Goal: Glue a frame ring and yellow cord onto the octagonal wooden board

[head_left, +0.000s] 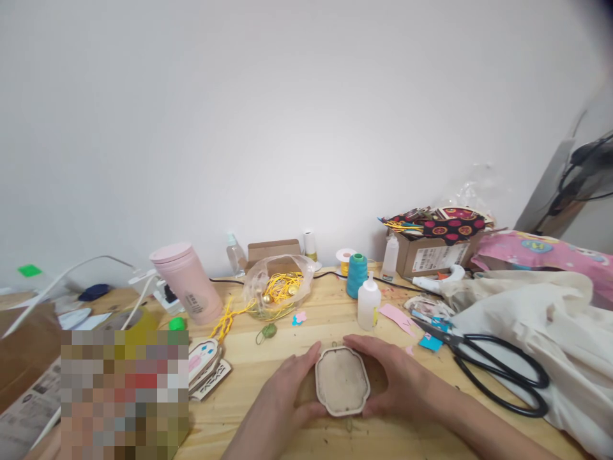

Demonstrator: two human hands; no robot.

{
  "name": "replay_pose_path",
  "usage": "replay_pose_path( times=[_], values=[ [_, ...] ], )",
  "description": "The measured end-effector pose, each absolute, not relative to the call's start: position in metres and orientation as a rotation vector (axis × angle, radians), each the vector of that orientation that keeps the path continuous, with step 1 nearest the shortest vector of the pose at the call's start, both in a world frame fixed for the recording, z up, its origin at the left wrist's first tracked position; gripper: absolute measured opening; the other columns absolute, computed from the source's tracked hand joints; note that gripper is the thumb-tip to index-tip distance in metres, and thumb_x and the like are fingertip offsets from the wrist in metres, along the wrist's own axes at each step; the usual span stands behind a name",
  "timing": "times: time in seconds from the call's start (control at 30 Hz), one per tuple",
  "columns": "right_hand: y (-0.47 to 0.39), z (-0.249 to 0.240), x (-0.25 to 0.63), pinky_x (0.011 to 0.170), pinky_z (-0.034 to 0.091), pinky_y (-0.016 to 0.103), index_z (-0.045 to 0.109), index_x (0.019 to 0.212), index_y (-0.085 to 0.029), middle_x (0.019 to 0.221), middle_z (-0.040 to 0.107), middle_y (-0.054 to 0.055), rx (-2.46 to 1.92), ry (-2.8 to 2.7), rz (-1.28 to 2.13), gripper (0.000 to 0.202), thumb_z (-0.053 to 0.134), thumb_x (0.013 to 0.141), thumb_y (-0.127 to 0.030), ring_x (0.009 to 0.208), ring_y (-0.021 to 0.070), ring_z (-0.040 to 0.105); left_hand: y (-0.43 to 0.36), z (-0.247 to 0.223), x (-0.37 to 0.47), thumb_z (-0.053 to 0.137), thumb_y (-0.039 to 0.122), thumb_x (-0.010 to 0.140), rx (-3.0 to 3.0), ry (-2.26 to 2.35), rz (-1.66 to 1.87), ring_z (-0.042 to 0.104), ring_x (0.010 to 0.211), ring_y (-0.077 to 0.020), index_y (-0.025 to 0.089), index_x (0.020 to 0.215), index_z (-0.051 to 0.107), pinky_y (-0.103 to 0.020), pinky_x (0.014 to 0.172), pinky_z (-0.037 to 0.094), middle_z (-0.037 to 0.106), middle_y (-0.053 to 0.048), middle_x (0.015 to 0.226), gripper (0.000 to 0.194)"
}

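Observation:
A pale beige plaque (343, 381) with a raised, scalloped rim lies between my hands over the wooden table. My left hand (292, 391) grips its left side, thumb and fingers on the edge. On the right side, my right hand (400, 375) holds the same plaque by its upper and lower edges. Small cord loops show above and below the plaque. Behind it stand a white squeeze bottle (369, 303) and a teal thread cone (357, 276). A small green cord piece (267, 331) lies to the upper left.
Black-handled scissors (498, 370) and white cloth (531, 332) lie at the right. Decorated plaques (205, 370), a pink tumbler (188, 281) and a pixelated area are at the left. A bag of yellow cords (280, 287) and a full cardboard box (435, 252) stand towards the wall.

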State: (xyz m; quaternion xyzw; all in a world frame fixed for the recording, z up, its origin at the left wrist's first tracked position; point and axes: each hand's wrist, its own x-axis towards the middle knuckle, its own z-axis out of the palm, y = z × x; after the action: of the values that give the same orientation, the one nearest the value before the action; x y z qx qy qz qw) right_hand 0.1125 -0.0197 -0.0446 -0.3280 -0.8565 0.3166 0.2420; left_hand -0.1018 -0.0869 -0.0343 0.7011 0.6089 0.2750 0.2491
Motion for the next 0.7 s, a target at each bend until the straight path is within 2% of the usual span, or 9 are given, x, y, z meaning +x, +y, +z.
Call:
replay_pose_path(
  times=[0.23, 0.47, 0.6, 0.7],
  values=[
    [-0.021, -0.046, 0.111, 0.085, 0.039, 0.037, 0.042, 0.115, -0.018, 0.112, 0.05, 0.009, -0.863, -2.325, 0.825, 0.077, 0.071, 0.047, -0.037, 0.1, 0.0241, 0.047, -0.087, -0.029, -0.105, 0.061, 0.021, 0.062, 1.933, 1.606, 0.746, 0.045, 0.108, -0.02, 0.031, 0.117, 0.04, -0.036, 0.094, 0.033, 0.05, -0.002, 0.119, 0.06],
    [-0.021, -0.043, 0.111, 0.086, 0.037, 0.036, 0.039, 0.115, -0.02, 0.111, 0.049, 0.008, -0.825, -2.333, 0.794, 0.075, 0.069, 0.048, -0.036, 0.101, 0.0233, 0.045, -0.089, -0.022, -0.104, 0.055, 0.024, 0.067, 1.846, 1.616, 0.8, 0.047, 0.106, -0.0187, 0.031, 0.111, 0.048, -0.034, 0.093, 0.034, 0.054, 0.0, 0.115, 0.045],
    [-0.021, -0.037, 0.11, 0.086, 0.037, 0.034, 0.04, 0.113, -0.021, 0.11, 0.049, 0.006, -0.776, -2.348, 0.734, 0.07, 0.068, 0.051, -0.034, 0.1, 0.0218, 0.045, -0.088, -0.024, -0.106, 0.052, 0.028, 0.069, 1.651, 1.634, 0.942, 0.053, 0.097, -0.019, 0.025, 0.101, 0.058, -0.031, 0.087, 0.04, 0.06, -0.002, 0.106, 0.033],
    [-0.021, -0.033, 0.11, 0.086, 0.036, 0.034, 0.04, 0.112, -0.022, 0.11, 0.048, 0.006, -0.728, -2.373, 0.686, 0.067, 0.068, 0.052, -0.032, 0.101, 0.0212, 0.043, -0.086, -0.028, -0.111, 0.054, 0.034, 0.067, 1.424, 1.728, 1.041, 0.061, 0.079, -0.0197, 0.018, 0.087, 0.064, -0.029, 0.072, 0.047, 0.068, -0.005, 0.086, 0.027]
  ],
)
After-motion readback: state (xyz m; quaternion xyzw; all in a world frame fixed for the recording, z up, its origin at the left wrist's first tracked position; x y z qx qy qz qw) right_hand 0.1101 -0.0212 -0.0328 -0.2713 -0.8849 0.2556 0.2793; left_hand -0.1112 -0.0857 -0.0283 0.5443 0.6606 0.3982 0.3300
